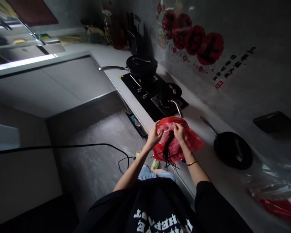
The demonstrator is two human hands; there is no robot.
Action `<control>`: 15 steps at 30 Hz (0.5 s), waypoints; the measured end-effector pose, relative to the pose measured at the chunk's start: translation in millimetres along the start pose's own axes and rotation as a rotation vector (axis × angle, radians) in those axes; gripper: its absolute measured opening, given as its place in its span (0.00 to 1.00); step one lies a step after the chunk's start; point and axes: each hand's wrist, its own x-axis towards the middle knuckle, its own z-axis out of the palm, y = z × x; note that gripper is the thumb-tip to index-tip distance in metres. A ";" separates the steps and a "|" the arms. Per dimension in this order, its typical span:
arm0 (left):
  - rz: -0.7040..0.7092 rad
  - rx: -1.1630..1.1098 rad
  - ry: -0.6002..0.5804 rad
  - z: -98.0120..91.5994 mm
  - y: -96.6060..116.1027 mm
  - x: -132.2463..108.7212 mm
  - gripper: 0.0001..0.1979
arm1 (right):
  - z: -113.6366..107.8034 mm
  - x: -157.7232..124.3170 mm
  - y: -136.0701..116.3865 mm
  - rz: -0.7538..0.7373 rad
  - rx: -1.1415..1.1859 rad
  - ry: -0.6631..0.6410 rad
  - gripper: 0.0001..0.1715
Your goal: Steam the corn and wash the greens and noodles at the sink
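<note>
A crumpled red plastic bag lies at the counter's front edge, below the stove, with its mouth spread. My left hand is at its left side, fingers curled at the bag's edge. On the opposite side my right hand is closed in a pinch on the thin plastic. A narrow pale strip runs between the two hands; I cannot tell whether it belongs to the bag. Dark strands that look like hair hang in front of the bag and hide part of it. The bag's contents cannot be made out.
A black gas stove carries a lidded wok and a small lidded pot. A black frying pan lies on the right counter, near clear plastic packaging. A black cable crosses the left side above the floor.
</note>
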 end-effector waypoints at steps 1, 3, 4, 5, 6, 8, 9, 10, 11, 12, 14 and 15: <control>0.033 0.094 0.024 5.5 -3.6 -4.9 0.29 | -2.8 3.6 -2.1 0.012 -0.018 0.024 0.26; 0.044 0.304 0.036 15.3 -10.4 -15.1 0.31 | -6.7 8.0 -7.8 0.022 -0.060 0.036 0.28; 0.019 0.410 0.039 18.4 -13.5 -19.6 0.30 | -8.0 9.1 -11.2 0.017 -0.081 0.041 0.29; -0.023 0.499 0.046 19.6 -16.2 -23.3 0.27 | -9.2 9.9 -14.5 0.010 -0.101 0.048 0.29; -0.068 0.552 0.054 18.5 -18.3 -26.2 0.21 | -10.4 10.5 -17.5 0.001 -0.118 0.055 0.29; -0.128 0.539 0.049 9.7 -19.4 -29.3 0.08 | -13.6 11.5 -22.0 -0.002 -0.139 0.063 0.30; -0.141 0.478 0.054 2.5 -17.8 -29.6 0.07 | -15.6 12.2 -23.4 0.003 -0.143 0.063 0.30; -0.141 0.392 0.074 -5.6 -14.6 -29.2 0.08 | -17.8 13.2 -24.4 0.009 -0.143 0.062 0.30; -0.129 0.295 0.109 -14.0 -9.7 -28.1 0.10 | -20.2 14.4 -25.3 0.013 -0.140 0.061 0.30; -0.107 0.194 0.150 -21.9 -3.3 -26.4 0.11 | -22.7 15.9 -26.2 0.010 -0.137 0.065 0.30; -0.057 0.007 0.194 -34.0 12.8 -21.3 0.12 | -27.1 19.5 -29.0 -0.013 -0.127 0.083 0.29; -0.039 -0.074 0.171 -37.3 21.6 -18.1 0.13 | -28.9 21.1 -31.0 -0.033 -0.115 0.093 0.28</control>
